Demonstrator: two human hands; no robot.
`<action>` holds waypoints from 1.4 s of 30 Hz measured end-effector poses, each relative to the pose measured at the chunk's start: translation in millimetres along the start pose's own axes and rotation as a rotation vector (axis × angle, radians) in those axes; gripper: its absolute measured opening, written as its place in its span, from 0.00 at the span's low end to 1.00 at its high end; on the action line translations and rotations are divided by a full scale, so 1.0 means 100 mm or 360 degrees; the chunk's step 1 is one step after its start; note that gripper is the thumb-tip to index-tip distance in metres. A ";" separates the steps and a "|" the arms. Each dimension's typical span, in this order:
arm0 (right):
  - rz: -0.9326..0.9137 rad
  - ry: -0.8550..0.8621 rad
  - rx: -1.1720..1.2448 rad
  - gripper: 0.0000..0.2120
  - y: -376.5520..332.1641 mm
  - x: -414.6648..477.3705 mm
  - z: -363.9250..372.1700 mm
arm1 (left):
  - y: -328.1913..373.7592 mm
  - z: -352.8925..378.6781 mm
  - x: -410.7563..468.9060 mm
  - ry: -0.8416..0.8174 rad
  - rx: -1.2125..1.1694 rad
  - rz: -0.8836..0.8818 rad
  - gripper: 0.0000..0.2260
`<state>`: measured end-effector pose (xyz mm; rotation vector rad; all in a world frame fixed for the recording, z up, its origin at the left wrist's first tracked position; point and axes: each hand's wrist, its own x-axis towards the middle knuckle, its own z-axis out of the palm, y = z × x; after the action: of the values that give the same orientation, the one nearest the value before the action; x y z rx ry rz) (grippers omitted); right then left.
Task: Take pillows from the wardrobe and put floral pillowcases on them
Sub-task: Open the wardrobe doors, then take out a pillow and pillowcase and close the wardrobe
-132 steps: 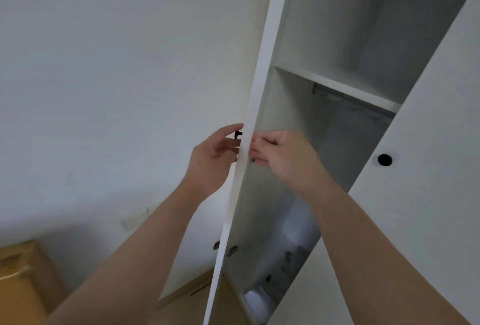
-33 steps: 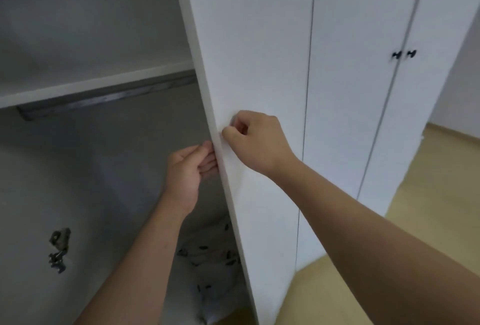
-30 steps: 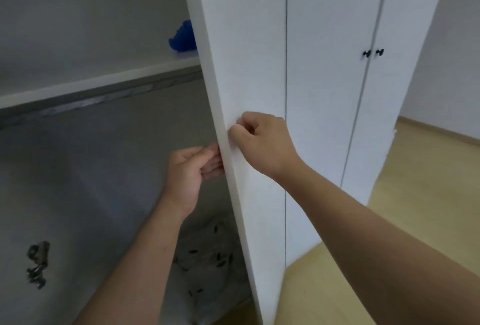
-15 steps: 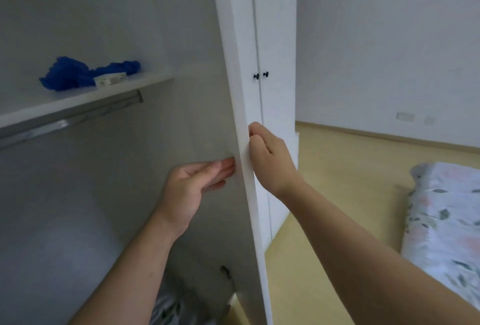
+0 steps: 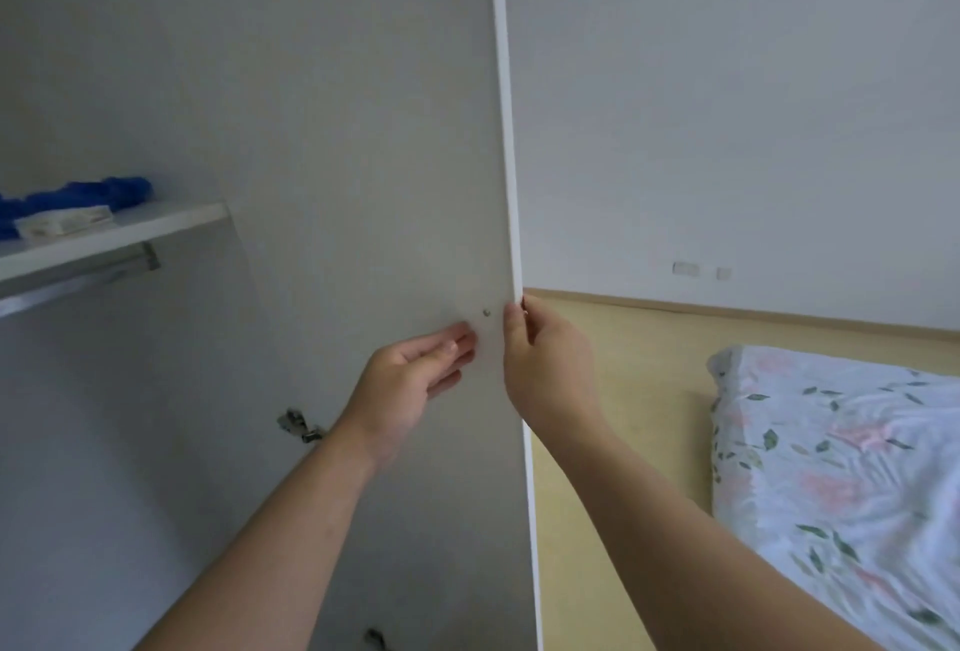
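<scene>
Head view shows the wardrobe door (image 5: pixel 395 130) swung open, right hand (image 5: pixel 545 369) gripping its edge, left hand (image 5: pixel 410 380) loose-fingered, holding nothing; no pillow out, every pillowcase left.

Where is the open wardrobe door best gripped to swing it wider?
Grip the wardrobe door by its thin free edge, from the bed side, as the right hand does; the left hand only lies flat on its handle-less inner face.

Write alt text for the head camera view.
Two bare hands hold an open white wardrobe door by its edge: the left hand flat on its inner face, the right hand wrapped around the edge. A shelf with blue fabric sits left; floral bedding lies right.
</scene>
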<state>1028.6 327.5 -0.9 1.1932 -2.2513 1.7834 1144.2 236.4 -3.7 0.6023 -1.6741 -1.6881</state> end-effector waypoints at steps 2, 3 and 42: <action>0.0024 0.0040 -0.0094 0.15 0.04 0.05 0.05 | -0.04 0.05 0.10 -0.0010 0.0010 -0.0006 0.15; 0.0045 0.0045 -0.0128 0.14 0.06 0.08 0.07 | -0.06 0.06 0.14 -0.0010 0.0002 -0.0007 0.15; -0.0220 -0.2059 -0.0418 0.15 1.68 -2.20 3.79 | -3.44 -2.65 -1.73 0.1564 0.1084 -0.1136 0.11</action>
<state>1245.2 134.4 -369.9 2.8145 -2.5453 0.5381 1404.8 166.0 -385.0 2.1287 -1.2630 -0.8156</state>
